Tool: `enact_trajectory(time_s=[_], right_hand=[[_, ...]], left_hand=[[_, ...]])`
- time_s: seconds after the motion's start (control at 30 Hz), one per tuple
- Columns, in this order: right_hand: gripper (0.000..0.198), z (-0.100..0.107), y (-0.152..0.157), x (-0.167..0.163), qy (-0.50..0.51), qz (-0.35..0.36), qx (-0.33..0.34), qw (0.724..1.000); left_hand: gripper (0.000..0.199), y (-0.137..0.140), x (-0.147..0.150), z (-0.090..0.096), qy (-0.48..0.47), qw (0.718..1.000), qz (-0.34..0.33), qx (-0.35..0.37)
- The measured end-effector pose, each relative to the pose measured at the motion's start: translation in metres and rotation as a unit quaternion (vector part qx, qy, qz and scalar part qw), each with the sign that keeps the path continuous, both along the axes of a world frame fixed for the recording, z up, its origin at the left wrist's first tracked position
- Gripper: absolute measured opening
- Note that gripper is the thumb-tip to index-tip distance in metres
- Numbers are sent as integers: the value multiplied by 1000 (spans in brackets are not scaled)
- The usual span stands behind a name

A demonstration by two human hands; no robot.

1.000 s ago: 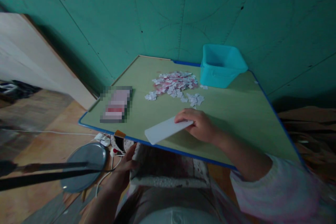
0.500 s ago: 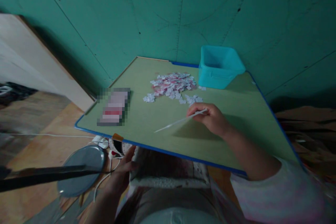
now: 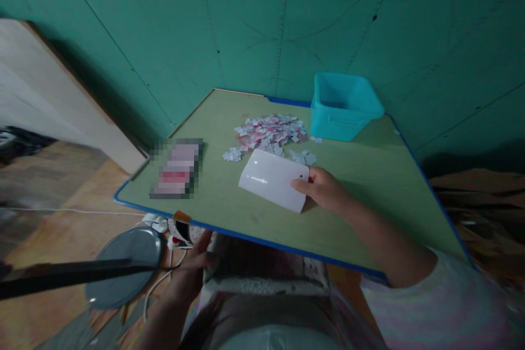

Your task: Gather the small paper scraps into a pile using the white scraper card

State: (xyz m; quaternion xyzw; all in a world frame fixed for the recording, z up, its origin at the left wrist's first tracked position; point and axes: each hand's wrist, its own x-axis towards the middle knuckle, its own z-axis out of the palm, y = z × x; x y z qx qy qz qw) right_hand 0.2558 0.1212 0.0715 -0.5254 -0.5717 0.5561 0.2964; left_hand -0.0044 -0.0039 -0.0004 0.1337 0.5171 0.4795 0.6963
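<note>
My right hand [image 3: 318, 186] is closed on the right end of a glossy white plastic sheet [image 3: 266, 178], thumb on top. The sheet is slightly curved, with a small dark hole near my thumb. It is above the table, just in front of a pile of small white and pinkish paper pieces [image 3: 273, 128], and covers the pile's near edge. Below the table's front edge, my left hand [image 3: 197, 265] has its fingers bent at the side of a dark, white-rimmed thing [image 3: 266, 285] by my lap. What those fingers grip is hidden.
A turquoise plastic bin [image 3: 342, 115] stands at the table's back right. A pixelated phone-like object [image 3: 177, 168] lies at the left of the blue-edged table [image 3: 361, 235]. A green wall [image 3: 246, 22] rises behind. On the floor at left are a grey round stool [image 3: 118, 284] and white cables.
My right hand has turned the white sheet from edge-on to showing its broad glossy face, which now overlaps the near paper pieces. My left hand stays in place.
</note>
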Motion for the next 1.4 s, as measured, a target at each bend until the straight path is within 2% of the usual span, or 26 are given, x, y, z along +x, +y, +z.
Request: enact_trajectory(time_s=[0.23, 0.53, 0.77, 0.93, 1.13, 1.3, 1.4], right_hand=[[23, 0, -9, -6, -26, 89, -9, 996], [25, -1, -14, -9, -15, 129, -10, 992], [31, -3, -16, -10, -17, 157, 8, 987], [32, -3, -17, -11, -27, 175, 10, 984], [31, -2, -20, -13, -25, 185, 15, 982], [28, -4, -21, -13, -9, 186, 5, 983], [27, -7, -21, -13, 5, 182, -1, 983]], left_hand=[[53, 0, 1, -4, 17, 1000, -2, -11], [49, -2, 6, 4, 37, 999, 2, -37], [48, -3, 11, 12, 55, 998, 22, -21], [57, -4, 14, 17, 57, 998, 1, -11], [60, -6, 16, 20, 100, 994, 4, -37], [57, -4, 9, 10, 66, 997, -24, -19], [50, -4, 3, -1, 44, 999, -4, -24]])
